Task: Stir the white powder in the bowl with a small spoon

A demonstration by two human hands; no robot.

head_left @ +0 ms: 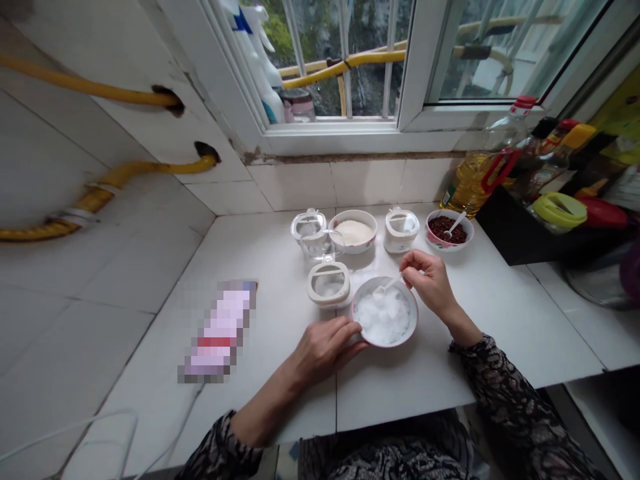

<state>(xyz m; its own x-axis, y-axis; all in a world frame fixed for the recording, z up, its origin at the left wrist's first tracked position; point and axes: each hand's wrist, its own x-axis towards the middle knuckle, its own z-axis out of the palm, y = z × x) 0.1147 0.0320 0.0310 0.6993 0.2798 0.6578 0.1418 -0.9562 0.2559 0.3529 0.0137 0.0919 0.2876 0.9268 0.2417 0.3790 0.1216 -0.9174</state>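
Note:
A bowl (414, 327) of white, coarse grains, perhaps salt, stands on the white tiled counter. My left hand (327, 343) grips its left rim, thumb low on the outside and fingers at the edge. Pinched in my right hand (424, 277) is a small white spoon (393, 283), its tip down in the white grains. Just left of the bowl sits a lidded clear jar (329, 283) with some white contents. Behind it are another clear jar (309, 227), a bowl of pale grains (353, 232) and a third jar (401, 230).
At the back right, a bowl of dark red bits (449, 230) holds a white spoon. An oil bottle (473, 177) and a black rack (510, 230) of condiments stand beyond it. To the left lies a pixelated, phone-like item (220, 330) with a white cable (187, 417).

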